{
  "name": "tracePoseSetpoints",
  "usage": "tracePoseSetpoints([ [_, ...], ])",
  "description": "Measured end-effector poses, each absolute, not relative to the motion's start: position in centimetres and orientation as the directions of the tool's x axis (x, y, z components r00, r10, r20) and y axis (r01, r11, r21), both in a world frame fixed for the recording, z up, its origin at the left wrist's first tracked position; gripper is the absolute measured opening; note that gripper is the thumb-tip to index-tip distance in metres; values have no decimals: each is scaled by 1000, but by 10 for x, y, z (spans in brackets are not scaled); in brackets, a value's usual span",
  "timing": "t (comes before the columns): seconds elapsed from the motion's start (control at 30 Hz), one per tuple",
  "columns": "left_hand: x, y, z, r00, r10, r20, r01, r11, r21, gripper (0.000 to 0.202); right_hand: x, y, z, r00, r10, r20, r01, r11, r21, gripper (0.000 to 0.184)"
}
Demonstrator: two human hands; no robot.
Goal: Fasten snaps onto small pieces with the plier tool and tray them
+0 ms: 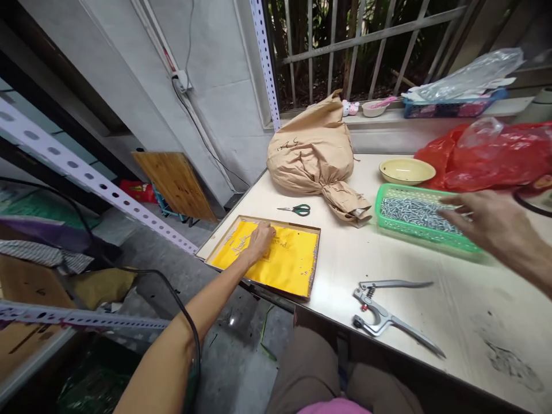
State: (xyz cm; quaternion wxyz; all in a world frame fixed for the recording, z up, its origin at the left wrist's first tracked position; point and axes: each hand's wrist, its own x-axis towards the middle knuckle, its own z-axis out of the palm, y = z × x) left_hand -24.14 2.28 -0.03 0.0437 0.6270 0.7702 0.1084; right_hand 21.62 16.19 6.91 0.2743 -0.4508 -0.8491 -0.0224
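Observation:
My left hand (261, 238) reaches down onto a yellow cloth (288, 261) lying in a shallow cardboard tray (316, 244). Its fingers are curled together; whatever they may hold is hidden. Beside that hand, several small pale metal pieces (240, 246) lie on the cloth. My right hand (478, 218) is over the right end of a green plastic basket (383, 215), fingers apart and nothing seen in them. Many small silver screw-like pieces (414, 213) fill the basket. A grey metal hand plier (383, 316) lies on the table between my hands, nearer the front edge.
Green-handled scissors (301, 210) lie behind the tray. A tied brown paper bag (313, 149) stands at the back, with a yellow bowl (407, 171) and red plastic bags (495, 152) to its right. A perforated metal post (99, 184) crosses at left.

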Motion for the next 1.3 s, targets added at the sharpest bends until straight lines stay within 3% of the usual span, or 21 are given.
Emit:
tracePoseSetpoints([
  [0.07,-241,23,2,-208,976,70,963,191,192,20,211,129,49,-483,750,453,738,627,-251,35],
  [0.13,-232,22,9,-212,972,104,955,183,235,20,204,83,32,-555,748,364,661,662,-352,29],
  [0.23,-191,16,26,-232,963,140,868,140,476,18,198,24,11,-663,732,156,612,651,-449,28],
  [0.33,-127,-1,40,-200,978,-61,610,173,773,23,202,-7,-5,-686,727,37,625,614,-481,26],
  [0.4,-84,-13,41,-82,958,-276,446,283,849,24,207,-14,-11,-665,746,25,654,598,-463,24],
  [0.57,-31,-19,19,-12,844,-535,345,506,790,16,210,-14,-16,-638,769,32,703,599,-384,22],
  [0.73,-28,-12,8,0,715,-699,325,661,676,24,210,-11,-16,-629,777,32,727,602,-329,22],
  [1.0,-14,-19,8,3,641,-768,278,737,616,24,211,-13,-13,-598,801,30,744,568,-351,22],
  [1.3,-12,-15,10,-29,626,-779,447,705,550,23,213,-15,-23,-583,808,83,732,567,-378,24],
])
